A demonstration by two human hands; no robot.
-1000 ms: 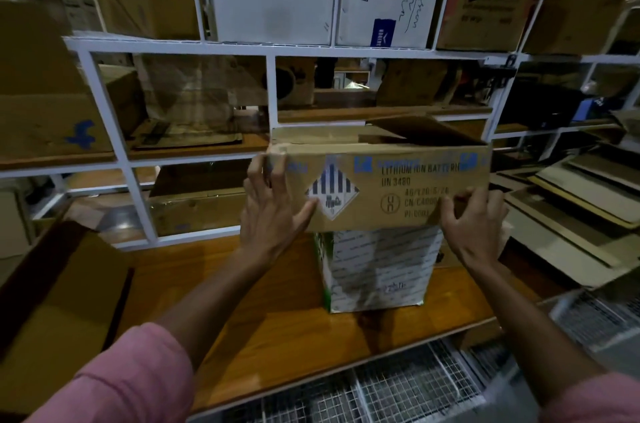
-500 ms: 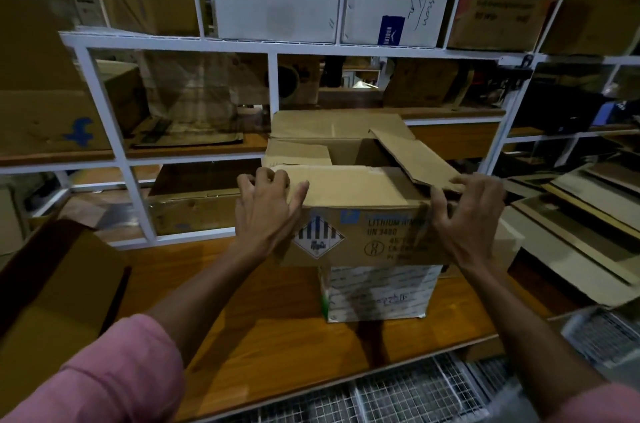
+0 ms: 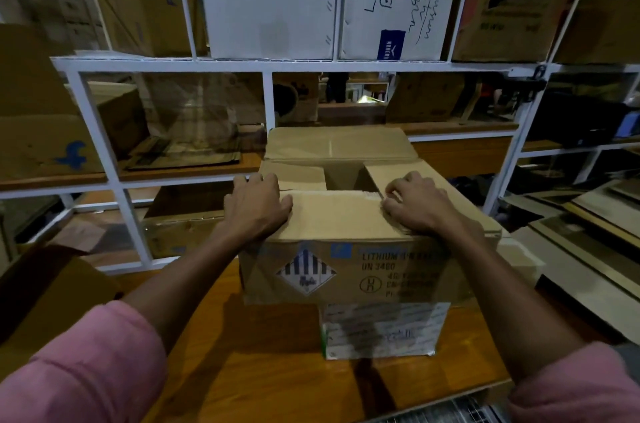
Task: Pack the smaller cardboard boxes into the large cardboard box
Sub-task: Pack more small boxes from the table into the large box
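Scene dim overall, warm yellowish tone. Light falls from above: top flap of brown box and white boxes on upper shelf are brightest. Wooden tabletop shows soft sheen and dark shadows under forearms. Shelf bays behind are deep in shadow, contents hard to read. Strong wide-angle bending at edges, white rack bars curve. Print on box front slightly blurred, corners soft and dark.

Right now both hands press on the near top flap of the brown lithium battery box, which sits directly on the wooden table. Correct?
Not quite. In the head view the brown lithium battery box sits on a smaller white box, not directly on the wooden table. The left hand and right hand do press on its near top flap.
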